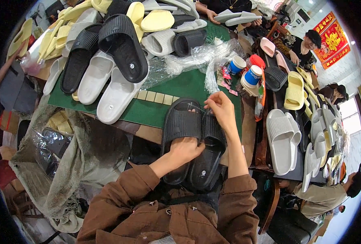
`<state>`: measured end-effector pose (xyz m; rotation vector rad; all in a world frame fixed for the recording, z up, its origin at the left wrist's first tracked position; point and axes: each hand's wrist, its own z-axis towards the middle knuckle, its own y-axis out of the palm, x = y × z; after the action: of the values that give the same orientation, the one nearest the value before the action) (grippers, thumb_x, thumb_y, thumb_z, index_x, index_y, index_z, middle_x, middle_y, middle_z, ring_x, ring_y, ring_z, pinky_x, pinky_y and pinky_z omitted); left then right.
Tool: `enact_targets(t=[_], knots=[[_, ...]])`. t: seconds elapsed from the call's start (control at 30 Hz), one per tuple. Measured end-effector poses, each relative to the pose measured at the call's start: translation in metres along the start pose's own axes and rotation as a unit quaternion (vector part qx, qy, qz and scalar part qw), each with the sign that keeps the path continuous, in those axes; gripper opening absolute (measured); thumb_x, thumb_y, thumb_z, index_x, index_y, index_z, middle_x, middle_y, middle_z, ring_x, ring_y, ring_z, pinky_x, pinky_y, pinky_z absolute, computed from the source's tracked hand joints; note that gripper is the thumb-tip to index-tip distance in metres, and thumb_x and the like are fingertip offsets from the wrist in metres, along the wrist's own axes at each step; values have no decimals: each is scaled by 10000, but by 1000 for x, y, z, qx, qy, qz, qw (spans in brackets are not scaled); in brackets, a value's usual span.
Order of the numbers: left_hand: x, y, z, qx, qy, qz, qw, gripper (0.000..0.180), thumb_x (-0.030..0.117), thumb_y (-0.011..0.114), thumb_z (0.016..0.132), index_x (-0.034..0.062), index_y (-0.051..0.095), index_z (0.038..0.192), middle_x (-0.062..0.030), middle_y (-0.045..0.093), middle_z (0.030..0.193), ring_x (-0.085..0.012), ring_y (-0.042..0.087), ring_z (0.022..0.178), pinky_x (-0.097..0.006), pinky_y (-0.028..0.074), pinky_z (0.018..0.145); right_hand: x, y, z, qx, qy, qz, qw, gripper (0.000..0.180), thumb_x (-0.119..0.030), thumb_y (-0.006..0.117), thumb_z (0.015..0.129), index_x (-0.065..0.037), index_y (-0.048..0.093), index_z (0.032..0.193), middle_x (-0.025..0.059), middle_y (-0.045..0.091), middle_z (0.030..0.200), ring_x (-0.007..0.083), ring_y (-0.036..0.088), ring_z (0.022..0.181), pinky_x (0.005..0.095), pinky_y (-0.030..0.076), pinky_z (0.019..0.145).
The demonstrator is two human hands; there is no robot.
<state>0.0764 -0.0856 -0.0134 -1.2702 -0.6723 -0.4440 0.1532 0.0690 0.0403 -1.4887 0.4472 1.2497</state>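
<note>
A pair of black slide slippers lies in front of me, toes pointing away, over the near edge of the table. My left hand (183,149) is pushed under the strap of the left slipper (179,127), gripping it; its fingertips peep out at the toe opening. Its thumb reaches to the right slipper (204,173). Above that slipper's toe, my right hand (222,110) is closed in a pinch around a thin clear strand, which runs toward the toe of the left slipper. A bundle of white strands (211,83) lies just beyond my right hand.
A pile of black, white and yellow slippers (123,49) covers the left of the green mat (164,87). Two blue-and-white tubs (252,76) stand right. More slippers (282,140) fill a neighbouring table, with people around it. A sack (72,162) hangs at lower left.
</note>
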Motion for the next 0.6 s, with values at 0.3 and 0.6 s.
enact_targets(t=[0.3, 0.6], knots=[[0, 4, 0, 10, 4, 16, 1000, 536, 411, 539, 863, -41, 637, 592, -233, 592, 559, -393, 621, 538, -482, 518, 530, -18, 21, -5, -103, -65, -8, 993, 173, -101, 649, 836, -3, 623, 975, 81, 628, 704, 129, 602, 628, 268, 478, 603], [-4, 10, -1, 26, 15, 49, 998, 555, 419, 546, 859, -35, 608, 546, -209, 574, 517, -372, 604, 486, -479, 500, 485, -7, 19, -4, -92, -145, -84, 982, 151, -125, 673, 806, 9, 633, 861, 74, 613, 713, 118, 541, 619, 274, 430, 576]])
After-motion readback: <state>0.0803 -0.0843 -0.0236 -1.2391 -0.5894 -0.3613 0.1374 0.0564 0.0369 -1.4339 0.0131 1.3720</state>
